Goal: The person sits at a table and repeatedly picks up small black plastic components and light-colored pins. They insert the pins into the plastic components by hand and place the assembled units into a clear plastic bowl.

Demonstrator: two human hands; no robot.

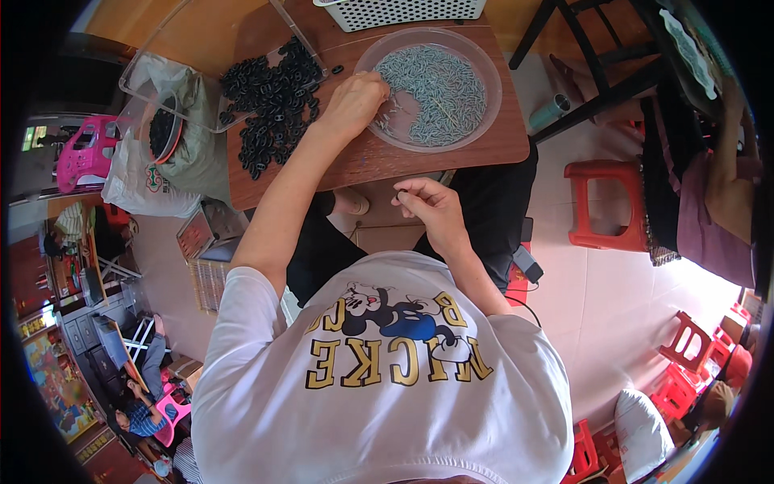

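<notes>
On the small brown wooden table (484, 141): left hand (352, 101), fingers curled, reaches into the round clear plastic bowl (379, 56) of small grey metal pins (439, 93). Right hand (431, 208), over the lap, pinches one small dark piece. Pile of black plastic rings (274, 101) just left of the bowl.

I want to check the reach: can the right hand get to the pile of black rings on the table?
Probably yes. The right hand is off the table, and the black rings lie uncovered, but the left arm crosses nearby.
</notes>
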